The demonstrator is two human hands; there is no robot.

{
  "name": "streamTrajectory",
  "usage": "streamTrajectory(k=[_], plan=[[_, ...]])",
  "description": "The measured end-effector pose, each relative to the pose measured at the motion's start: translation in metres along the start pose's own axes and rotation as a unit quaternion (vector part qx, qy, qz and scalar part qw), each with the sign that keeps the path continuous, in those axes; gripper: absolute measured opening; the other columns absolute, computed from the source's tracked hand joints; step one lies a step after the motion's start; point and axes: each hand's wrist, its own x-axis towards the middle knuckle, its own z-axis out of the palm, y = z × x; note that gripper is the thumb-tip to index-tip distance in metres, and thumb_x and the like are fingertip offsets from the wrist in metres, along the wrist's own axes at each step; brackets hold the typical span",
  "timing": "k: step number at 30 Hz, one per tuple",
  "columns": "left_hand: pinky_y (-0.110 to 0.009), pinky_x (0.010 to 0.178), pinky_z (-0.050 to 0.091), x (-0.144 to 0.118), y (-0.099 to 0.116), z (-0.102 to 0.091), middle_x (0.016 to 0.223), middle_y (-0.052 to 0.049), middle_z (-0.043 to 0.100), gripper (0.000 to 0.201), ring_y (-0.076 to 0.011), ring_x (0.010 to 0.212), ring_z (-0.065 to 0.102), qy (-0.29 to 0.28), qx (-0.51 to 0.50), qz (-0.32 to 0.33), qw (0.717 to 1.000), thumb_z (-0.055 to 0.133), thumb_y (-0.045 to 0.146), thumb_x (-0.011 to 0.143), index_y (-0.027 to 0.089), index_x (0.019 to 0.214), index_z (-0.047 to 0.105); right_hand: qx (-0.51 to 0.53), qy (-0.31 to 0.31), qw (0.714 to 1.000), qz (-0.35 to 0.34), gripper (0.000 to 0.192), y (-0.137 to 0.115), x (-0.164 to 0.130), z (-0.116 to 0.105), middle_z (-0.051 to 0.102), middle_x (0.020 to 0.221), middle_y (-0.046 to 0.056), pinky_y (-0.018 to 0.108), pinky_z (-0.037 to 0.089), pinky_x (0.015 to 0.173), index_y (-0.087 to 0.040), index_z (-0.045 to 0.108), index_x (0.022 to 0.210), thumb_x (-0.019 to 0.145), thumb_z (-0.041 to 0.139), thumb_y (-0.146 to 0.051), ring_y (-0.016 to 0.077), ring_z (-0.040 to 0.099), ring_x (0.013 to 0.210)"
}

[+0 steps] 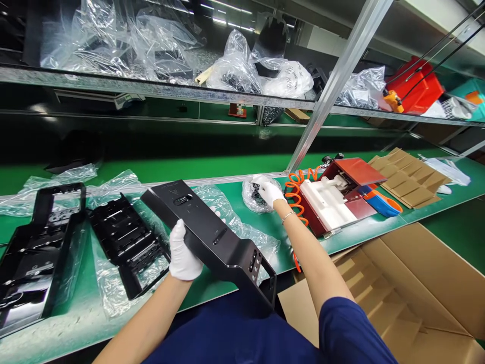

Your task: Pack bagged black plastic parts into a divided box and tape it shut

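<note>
Cardboard box point(424, 283) fills the near right corner, open, with folded dividers inside. Left of it runs the green bench point(212, 174), and on its left end lie two black frames point(41, 247) on clear wrap point(109, 283), side by side and just apart.

Your black panel point(212, 235) sits across the near middle of the bench, tilted, its far end up over the wrap and its near end hanging past the bench edge toward your lap. Your left hand point(183, 253), in a white glove, is closed around the panel's left edge, thumb on top.

To the right stands a red fixture point(346, 194) with a white block on it, and an orange coiled hose point(297, 189) touches its left side. Flat cardboard sheets point(409, 177) lie just beyond the fixture, farther right.

Between panel and hose lies a small clear bag point(253, 194) of dark parts. Your right hand point(271, 193), also gloved in white, rests on the bag's right side with fingers curled down into it; you cannot tell from here whether they have pinched a part.
</note>
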Motion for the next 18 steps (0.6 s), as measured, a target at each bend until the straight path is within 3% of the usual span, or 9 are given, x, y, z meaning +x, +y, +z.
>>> streamTrajectory(k=[3, 8, 15, 18], plan=[[-0.042, 0.077, 0.063, 0.001, -0.001, -0.002, 0.108, -0.01, 0.076, 0.063, -0.0291, 0.09, 0.073, -0.012, -0.005, -0.005, 1.0, 0.073, 0.062, 0.067, 0.019, 0.113, 0.071, 0.184, 0.024, 0.982, -0.015, 0.024, -0.002, -0.016, -0.011, 0.066, 0.091, 0.004, 0.025, 0.049, 0.06, -0.021, 0.054, 0.086, 0.092, 0.054, -0.044, 0.0135, 0.059, 0.073], [-0.043, 0.082, 0.062, 0.002, -0.006, 0.002, 0.111, -0.01, 0.075, 0.068, -0.0295, 0.096, 0.072, -0.043, -0.001, 0.001, 0.999, 0.075, 0.063, 0.065, 0.02, 0.117, 0.07, 0.416, -0.03, 0.907, -0.054, 0.036, -0.008, -0.053, -0.023, 0.059, 0.085, -0.001, 0.015, 0.038, 0.046, -0.023, 0.044, 0.083, 0.082, 0.062, -0.054, 0.0066, 0.049, 0.06], [-0.045, 0.087, 0.059, 0.0, -0.012, 0.011, 0.115, -0.011, 0.074, 0.07, -0.0312, 0.101, 0.07, -0.084, 0.001, 0.003, 0.996, 0.069, 0.065, 0.071, 0.02, 0.124, 0.066, 0.574, -0.083, 0.811, -0.078, 0.039, -0.017, -0.092, -0.034, 0.054, 0.083, -0.002, 0.013, 0.036, 0.042, -0.023, 0.051, 0.081, 0.073, 0.079, -0.048, 0.0063, 0.046, 0.06], [-0.045, 0.087, 0.059, 0.001, -0.015, 0.017, 0.116, -0.012, 0.073, 0.07, -0.0309, 0.099, 0.07, -0.127, -0.014, -0.019, 0.992, 0.069, 0.065, 0.072, 0.02, 0.125, 0.065, 0.588, -0.085, 0.799, -0.089, 0.038, -0.033, -0.102, -0.038, 0.052, 0.075, -0.002, 0.014, 0.031, 0.038, -0.022, 0.053, 0.076, 0.072, 0.082, -0.046, 0.0068, 0.042, 0.057]])
